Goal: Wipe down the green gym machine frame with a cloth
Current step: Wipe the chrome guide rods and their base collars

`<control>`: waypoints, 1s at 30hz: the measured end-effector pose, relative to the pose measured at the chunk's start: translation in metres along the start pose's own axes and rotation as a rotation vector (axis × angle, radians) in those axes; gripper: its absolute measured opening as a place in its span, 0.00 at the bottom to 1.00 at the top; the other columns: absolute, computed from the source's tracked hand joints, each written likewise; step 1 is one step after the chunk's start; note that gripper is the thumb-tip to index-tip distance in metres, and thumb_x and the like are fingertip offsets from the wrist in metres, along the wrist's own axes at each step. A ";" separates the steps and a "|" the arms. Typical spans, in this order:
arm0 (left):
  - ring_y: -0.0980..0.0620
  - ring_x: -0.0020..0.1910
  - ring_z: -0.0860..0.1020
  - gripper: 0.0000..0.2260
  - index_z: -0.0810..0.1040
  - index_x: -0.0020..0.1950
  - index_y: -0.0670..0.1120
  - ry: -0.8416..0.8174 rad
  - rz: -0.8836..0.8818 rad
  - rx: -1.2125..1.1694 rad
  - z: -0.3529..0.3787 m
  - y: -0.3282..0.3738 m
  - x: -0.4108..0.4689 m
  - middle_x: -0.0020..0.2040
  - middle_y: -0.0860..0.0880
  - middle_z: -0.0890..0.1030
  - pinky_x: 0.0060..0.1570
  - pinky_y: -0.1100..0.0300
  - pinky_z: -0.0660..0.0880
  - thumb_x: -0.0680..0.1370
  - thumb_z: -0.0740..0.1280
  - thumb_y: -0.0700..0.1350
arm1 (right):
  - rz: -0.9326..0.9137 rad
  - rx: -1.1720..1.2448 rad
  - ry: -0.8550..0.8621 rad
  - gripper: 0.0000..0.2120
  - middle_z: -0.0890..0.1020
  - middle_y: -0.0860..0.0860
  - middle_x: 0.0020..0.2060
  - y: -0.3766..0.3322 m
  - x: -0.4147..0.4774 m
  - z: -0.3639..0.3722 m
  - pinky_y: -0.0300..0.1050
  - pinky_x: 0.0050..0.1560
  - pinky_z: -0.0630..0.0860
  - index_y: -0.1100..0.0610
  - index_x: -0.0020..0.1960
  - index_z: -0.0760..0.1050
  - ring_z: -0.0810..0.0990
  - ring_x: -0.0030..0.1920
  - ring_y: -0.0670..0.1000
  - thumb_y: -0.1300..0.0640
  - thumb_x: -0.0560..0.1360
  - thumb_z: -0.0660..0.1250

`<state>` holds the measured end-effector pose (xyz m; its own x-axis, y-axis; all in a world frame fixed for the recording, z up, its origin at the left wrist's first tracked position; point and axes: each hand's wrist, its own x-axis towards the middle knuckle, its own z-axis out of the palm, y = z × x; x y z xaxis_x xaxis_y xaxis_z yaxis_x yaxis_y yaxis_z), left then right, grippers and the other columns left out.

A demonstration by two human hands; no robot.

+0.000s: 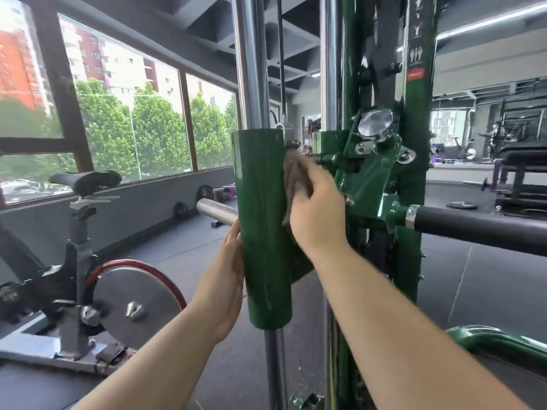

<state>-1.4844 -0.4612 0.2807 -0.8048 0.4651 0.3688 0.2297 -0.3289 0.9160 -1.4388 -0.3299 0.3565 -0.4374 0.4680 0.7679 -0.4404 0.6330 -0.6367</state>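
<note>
I see the green sleeve (266,229) standing upright in the middle of the view, riding on a chrome rod (251,60) that runs up to twelve o'clock and out below it toward six. My right hand (316,211) is at about three o'clock of the sleeve, pressing a brownish cloth (296,176) against the sleeve's right edge; the fingers are bunched over the cloth and the picture is smeared there, so I cannot tell exactly how each finger lies, only that they are curled onto the fabric. My left hand (228,267) is at nine o'clock of the sleeve, its fingers straight and together, laid flat along the sleeve's left side and partly hidden behind it. Just to the right, at three o'clock, stands the green upright (417,119) with a green bracket (367,173) bolted to it, a shiny round knob (376,122) at the bracket's top, and a black padded bar (479,229) reaching out toward four o'clock. A short steel peg (216,211) sticks out at nine o'clock of the sleeve, just above my left hand. An exercise bike (88,279) stands well apart at eight o'clock, under the windows (124,108).
</note>
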 end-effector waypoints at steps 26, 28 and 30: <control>0.51 0.43 0.84 0.20 0.77 0.62 0.59 0.115 0.001 0.008 0.018 -0.004 -0.073 0.48 0.50 0.84 0.40 0.58 0.80 0.71 0.75 0.49 | 0.357 0.435 -0.176 0.10 0.86 0.48 0.43 0.011 -0.128 -0.010 0.39 0.42 0.80 0.54 0.52 0.79 0.85 0.43 0.46 0.65 0.81 0.62; 0.50 0.39 0.84 0.16 0.81 0.56 0.59 0.235 0.029 0.119 0.019 0.007 -0.061 0.48 0.46 0.84 0.35 0.57 0.79 0.73 0.75 0.41 | 0.368 0.456 -0.154 0.11 0.86 0.50 0.43 0.007 -0.115 -0.016 0.41 0.39 0.81 0.55 0.51 0.81 0.85 0.44 0.47 0.64 0.82 0.60; 0.49 0.37 0.83 0.15 0.82 0.52 0.55 0.369 0.148 0.138 0.015 0.027 -0.039 0.46 0.46 0.84 0.35 0.54 0.79 0.75 0.69 0.35 | 0.369 0.451 -0.022 0.12 0.85 0.49 0.46 0.007 -0.089 -0.021 0.42 0.43 0.81 0.54 0.49 0.81 0.83 0.49 0.46 0.63 0.82 0.59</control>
<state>-1.4384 -0.4760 0.2933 -0.8938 0.0875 0.4398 0.4086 -0.2453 0.8791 -1.3871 -0.3539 0.2853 -0.6392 0.5920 0.4908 -0.5440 0.1030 -0.8327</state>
